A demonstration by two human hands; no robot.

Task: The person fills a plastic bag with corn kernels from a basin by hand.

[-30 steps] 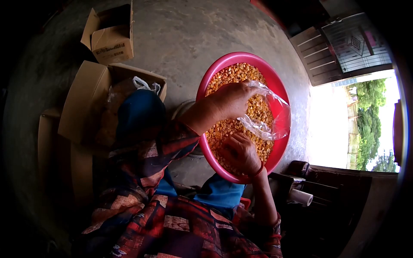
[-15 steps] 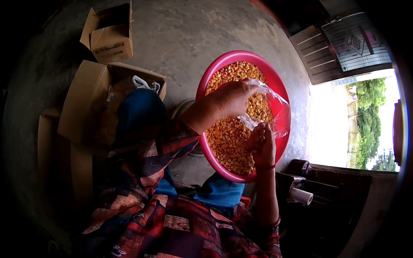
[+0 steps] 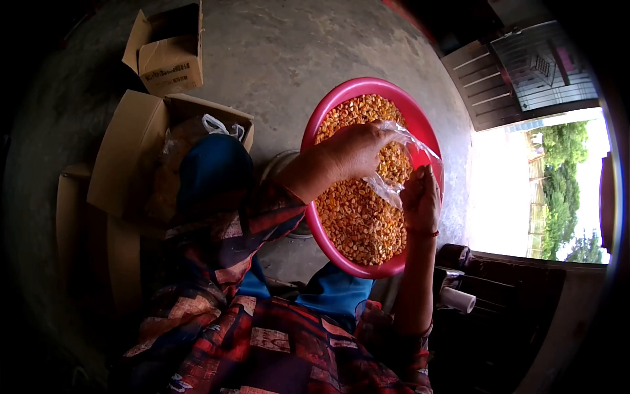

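A pink basin point(image 3: 321, 113) holds a wide layer of orange-yellow corn kernels point(image 3: 361, 223). My left hand point(image 3: 357, 150) reaches over the basin from the left, its fingers closed on the edge of a clear plastic bag point(image 3: 384, 187). The bag hangs over the basin's right part. Beside the bag's mouth, near the basin's right wall, is my right hand point(image 3: 421, 197), with a red band at the wrist. Its fingers are curled together, and what they hold is hidden.
Open cardboard boxes point(image 3: 172, 65) stand on the concrete floor point(image 3: 282, 59) at the left, one point(image 3: 128, 154) with plastic bags inside. A white roll point(image 3: 458, 300) lies at the lower right. Behind the basin is a bright doorway point(image 3: 502, 190) with a metal gate point(image 3: 541, 65).
My right hand has risen from the kernels and moved up and right to the bag, its fingers drawn together. My left hand has stayed at the bag's edge.
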